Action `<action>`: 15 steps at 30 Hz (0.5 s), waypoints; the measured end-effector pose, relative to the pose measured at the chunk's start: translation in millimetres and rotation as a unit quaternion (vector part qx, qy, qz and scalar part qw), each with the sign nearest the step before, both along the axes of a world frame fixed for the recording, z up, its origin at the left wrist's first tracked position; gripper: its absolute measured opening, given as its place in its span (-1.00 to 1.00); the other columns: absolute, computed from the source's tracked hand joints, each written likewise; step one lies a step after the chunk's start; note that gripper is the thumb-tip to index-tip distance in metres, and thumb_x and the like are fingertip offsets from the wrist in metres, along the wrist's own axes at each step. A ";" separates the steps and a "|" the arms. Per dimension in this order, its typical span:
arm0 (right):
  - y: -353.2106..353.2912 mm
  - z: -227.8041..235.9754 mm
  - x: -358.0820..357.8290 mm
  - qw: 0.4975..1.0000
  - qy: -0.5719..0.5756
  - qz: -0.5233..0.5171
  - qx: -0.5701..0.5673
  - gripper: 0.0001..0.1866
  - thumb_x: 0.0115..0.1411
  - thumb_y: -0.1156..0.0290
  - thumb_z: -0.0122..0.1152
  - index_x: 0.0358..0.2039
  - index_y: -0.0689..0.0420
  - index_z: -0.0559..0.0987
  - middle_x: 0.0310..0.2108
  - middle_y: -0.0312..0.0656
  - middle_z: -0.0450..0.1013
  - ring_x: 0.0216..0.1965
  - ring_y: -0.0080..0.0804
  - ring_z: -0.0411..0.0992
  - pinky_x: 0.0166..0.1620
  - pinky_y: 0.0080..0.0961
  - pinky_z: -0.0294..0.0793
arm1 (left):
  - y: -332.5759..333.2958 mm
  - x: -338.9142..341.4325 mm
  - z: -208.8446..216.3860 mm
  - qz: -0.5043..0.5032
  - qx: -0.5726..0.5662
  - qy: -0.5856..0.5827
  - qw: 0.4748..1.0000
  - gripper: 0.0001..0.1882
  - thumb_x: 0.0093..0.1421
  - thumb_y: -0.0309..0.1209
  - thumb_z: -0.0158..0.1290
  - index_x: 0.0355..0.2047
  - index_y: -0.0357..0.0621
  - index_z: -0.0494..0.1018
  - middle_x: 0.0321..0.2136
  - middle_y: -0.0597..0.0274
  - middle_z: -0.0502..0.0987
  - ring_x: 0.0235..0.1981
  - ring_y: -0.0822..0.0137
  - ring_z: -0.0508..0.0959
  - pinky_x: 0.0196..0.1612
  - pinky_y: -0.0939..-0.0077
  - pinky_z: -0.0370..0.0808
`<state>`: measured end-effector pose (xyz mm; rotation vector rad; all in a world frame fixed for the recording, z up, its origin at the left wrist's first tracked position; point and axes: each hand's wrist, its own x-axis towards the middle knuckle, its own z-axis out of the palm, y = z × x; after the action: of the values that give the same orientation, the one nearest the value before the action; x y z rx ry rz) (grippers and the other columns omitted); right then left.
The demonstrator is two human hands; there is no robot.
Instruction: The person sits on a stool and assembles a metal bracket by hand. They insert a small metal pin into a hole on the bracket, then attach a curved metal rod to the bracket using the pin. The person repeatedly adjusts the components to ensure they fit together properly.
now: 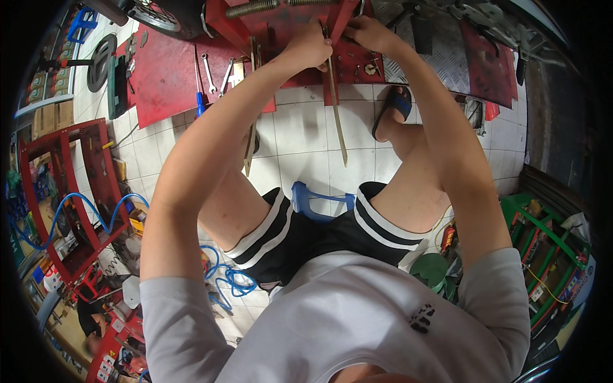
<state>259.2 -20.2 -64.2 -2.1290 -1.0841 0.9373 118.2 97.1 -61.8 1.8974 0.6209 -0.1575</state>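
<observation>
Fingers (316, 32) at red frame (343, 18) (lettering (578, 287) rightward)

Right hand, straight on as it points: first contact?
Probably the red upright just left of the right hand; depth is unclear, so they may already be touching.

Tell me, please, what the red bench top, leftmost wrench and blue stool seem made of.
Red bench top: likely painted metal, coating scuffed. Leftmost wrench: probably chromed steel, by its bright shine. Blue stool: apparently smooth moulded plastic, evenly coloured.
</observation>
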 end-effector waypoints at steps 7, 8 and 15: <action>-16.4 -10.4 4.5 0.972 -0.181 0.066 0.137 -0.68 0.16 0.31 0.16 -0.07 0.07 0.59 -0.28 0.07 0.54 -0.20 0.05 0.50 -0.10 -0.20 0.49 | -4.7 5.2 13.6 -0.039 -0.015 0.031 0.999 -0.80 0.32 -0.51 -0.11 -0.19 -0.48 0.33 -0.37 -0.07 0.54 -0.42 0.11 0.68 -0.42 0.40 0.66; -18.9 -14.8 5.9 0.971 -0.185 0.054 0.143 -0.69 0.16 0.33 0.16 -0.08 0.07 0.59 -0.29 0.08 0.54 -0.21 0.06 0.50 -0.11 -0.20 0.49 | -6.0 7.3 15.2 -0.054 -0.019 0.043 0.997 -0.80 0.32 -0.50 -0.10 -0.22 -0.48 0.37 -0.37 -0.07 0.55 -0.42 0.12 0.68 -0.41 0.42 0.65; -13.7 -15.7 -8.1 0.966 -0.194 0.039 0.168 -0.69 0.16 0.31 0.14 -0.08 0.06 0.59 -0.29 0.07 0.53 -0.20 0.09 0.48 -0.12 -0.18 0.48 | -1.5 7.0 -2.8 -0.096 0.106 0.028 0.989 -0.75 0.06 -0.51 0.00 -0.32 -0.51 0.50 -0.47 -0.06 0.62 -0.37 0.14 0.69 -0.32 0.41 0.64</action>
<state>251.2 -33.9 -79.8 -2.0348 -1.4133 0.3333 125.2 95.6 -64.6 2.1645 0.5072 -0.2774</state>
